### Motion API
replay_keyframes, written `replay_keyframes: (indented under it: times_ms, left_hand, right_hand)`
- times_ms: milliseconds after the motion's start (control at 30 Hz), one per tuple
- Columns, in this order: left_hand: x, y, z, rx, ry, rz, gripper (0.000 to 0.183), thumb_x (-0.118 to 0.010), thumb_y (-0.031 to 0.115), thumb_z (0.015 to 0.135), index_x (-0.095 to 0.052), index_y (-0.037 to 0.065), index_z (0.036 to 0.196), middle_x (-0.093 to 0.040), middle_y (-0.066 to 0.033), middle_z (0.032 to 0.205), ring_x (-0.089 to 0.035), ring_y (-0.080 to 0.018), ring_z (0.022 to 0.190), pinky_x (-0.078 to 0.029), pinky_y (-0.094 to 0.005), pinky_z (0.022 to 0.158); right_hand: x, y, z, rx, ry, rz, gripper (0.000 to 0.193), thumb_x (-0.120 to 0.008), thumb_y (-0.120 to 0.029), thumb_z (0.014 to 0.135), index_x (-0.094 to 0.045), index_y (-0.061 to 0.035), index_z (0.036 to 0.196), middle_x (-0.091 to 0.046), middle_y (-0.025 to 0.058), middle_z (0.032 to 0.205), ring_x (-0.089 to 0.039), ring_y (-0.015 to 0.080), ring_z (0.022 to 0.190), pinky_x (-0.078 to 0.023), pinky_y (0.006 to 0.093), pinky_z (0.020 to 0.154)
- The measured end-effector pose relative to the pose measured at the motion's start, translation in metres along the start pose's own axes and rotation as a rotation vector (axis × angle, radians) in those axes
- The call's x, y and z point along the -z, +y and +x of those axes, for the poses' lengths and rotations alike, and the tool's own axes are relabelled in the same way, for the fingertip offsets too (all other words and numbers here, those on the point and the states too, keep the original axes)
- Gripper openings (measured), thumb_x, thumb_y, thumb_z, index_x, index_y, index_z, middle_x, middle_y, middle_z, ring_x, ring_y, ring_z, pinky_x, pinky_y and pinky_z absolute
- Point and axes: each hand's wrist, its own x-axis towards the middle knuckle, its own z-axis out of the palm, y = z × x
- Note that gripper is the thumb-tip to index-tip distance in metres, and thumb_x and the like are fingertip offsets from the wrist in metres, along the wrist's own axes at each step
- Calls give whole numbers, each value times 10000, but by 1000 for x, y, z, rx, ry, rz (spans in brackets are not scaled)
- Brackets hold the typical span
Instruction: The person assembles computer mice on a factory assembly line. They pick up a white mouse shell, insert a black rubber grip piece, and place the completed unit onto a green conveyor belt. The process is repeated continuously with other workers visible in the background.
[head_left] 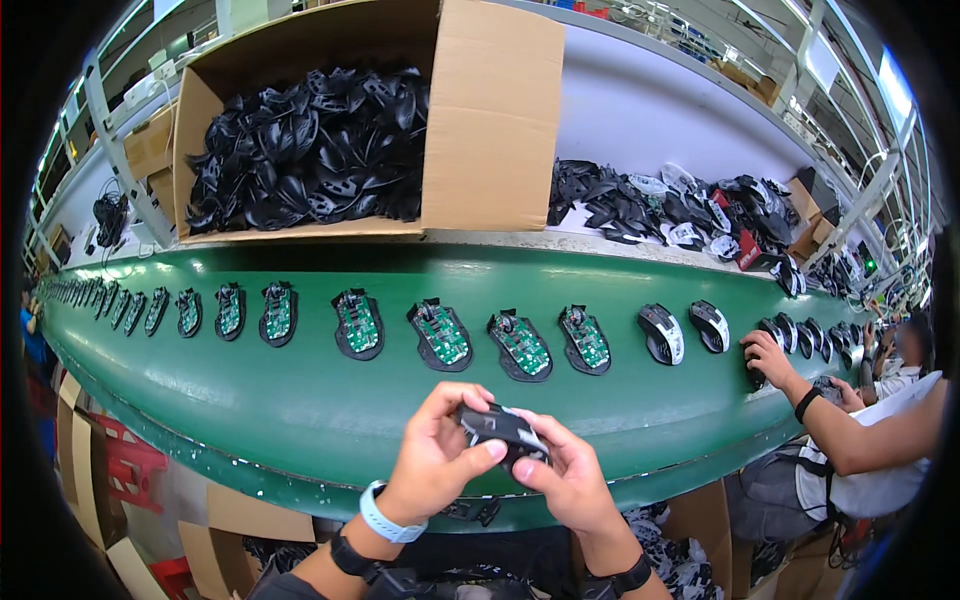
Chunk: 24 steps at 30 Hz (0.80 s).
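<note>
While both hands meet over the near edge of the belt, here is how it stands:

Left hand: the left hand [432, 462] curls round the left end of a black computer mouse [503, 432], thumb pressed across its top, fingers closed on it.

Right hand: the right hand [570, 477] grips the other end of the mouse, fingers wrapped under it, thumb on its lower edge.

Mouse: held in the air between the two hands, just above the front rim of the green conveyor belt [300, 400]; it looks like a grey panel on top, though that part is too small to be sure.

Belt: a long row of open mouse bases with green circuit boards [441, 336] runs across it, then closed mice [662, 333] towards the right.

Behind the belt: a cardboard box [490, 120] full of black shells [310, 145].

Far right: another person's hand [768, 357] rests on a mouse on the belt.
</note>
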Motion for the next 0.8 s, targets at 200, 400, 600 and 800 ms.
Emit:
replay_keyframes:
  times_ms: [200, 400, 600, 800]
  left_hand:
    - [11, 4, -6, 138, -61, 27, 435, -858, -1, 721, -648, 38, 1101, -637, -224, 1263, -632, -323, 1226, -529, -484, 1061]
    - [15, -15, -5, 137, -124, -12, 446, -884, 26, 715, -654, 45, 1096, -660, -236, 1248, -634, -372, 1238, -543, -506, 1042]
    - [46, 1, 58, -80, -472, 823, 783, -864, 133, 797, -452, 57, 1458, -338, -167, 1589, -366, -268, 1466, -315, -417, 1193]
    - [81, -17, 57, -174, -147, 594, 261, -790, 82, 834, -655, 9, 1044, -697, -120, 1045, -674, -231, 996, -516, -351, 933]
  right_hand:
    - [13, 11, -11, 186, 69, -116, 599, -899, -77, 775, -650, 46, 1305, -627, 70, 1119, -651, 161, 1033, -531, 316, 950]
    - [28, 11, -17, 206, 93, -355, 574, -940, -147, 731, -694, 25, 1220, -690, 67, 1049, -674, 159, 937, -545, 302, 867]
    - [78, 0, 12, 216, 501, -866, 582, -927, -270, 734, -692, -7, 1197, -707, 111, 1057, -668, 202, 925, -542, 342, 835]
    - [129, -10, 101, 407, 751, -1390, 543, -870, -261, 724, -688, 9, 1158, -654, 155, 1022, -656, 338, 903, -544, 441, 818]
